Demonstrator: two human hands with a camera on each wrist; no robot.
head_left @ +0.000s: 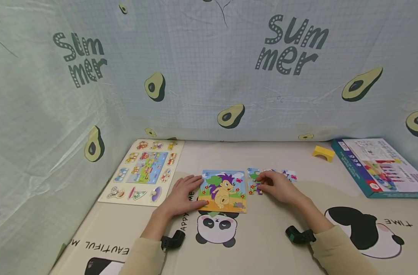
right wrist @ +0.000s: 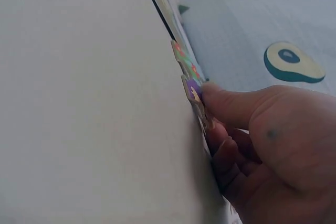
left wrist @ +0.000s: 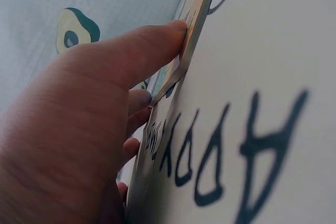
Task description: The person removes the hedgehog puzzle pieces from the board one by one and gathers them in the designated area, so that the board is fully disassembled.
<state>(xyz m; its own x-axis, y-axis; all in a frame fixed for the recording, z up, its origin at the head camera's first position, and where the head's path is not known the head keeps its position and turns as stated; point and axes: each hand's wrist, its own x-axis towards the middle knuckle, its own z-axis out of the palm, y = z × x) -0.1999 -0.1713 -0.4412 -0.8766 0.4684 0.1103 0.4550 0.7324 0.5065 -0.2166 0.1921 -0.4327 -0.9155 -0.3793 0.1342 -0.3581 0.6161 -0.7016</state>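
Note:
A square hedgehog puzzle board [head_left: 226,193] lies on the table in the head view. My left hand [head_left: 184,194] rests at its left side, fingers fairly straight, thumb on the lower left corner. The left wrist view shows that thumb [left wrist: 157,40] on the board's edge. To the board's right, my right hand [head_left: 276,186] pinches a purple-patterned jigsaw piece [right wrist: 194,88] between thumb and fingers. Beside it lies a piece with red flowers [right wrist: 184,59]. Another piece with green [head_left: 252,172] lies near the fingertips, and more pieces [head_left: 291,175] show partly behind the hand.
A wooden vehicle puzzle board [head_left: 147,168] lies at the left. A yellow arch block [head_left: 323,153] stands at the back right, next to a large flat box [head_left: 380,168]. Printed fabric walls [head_left: 195,126] close off the back and sides.

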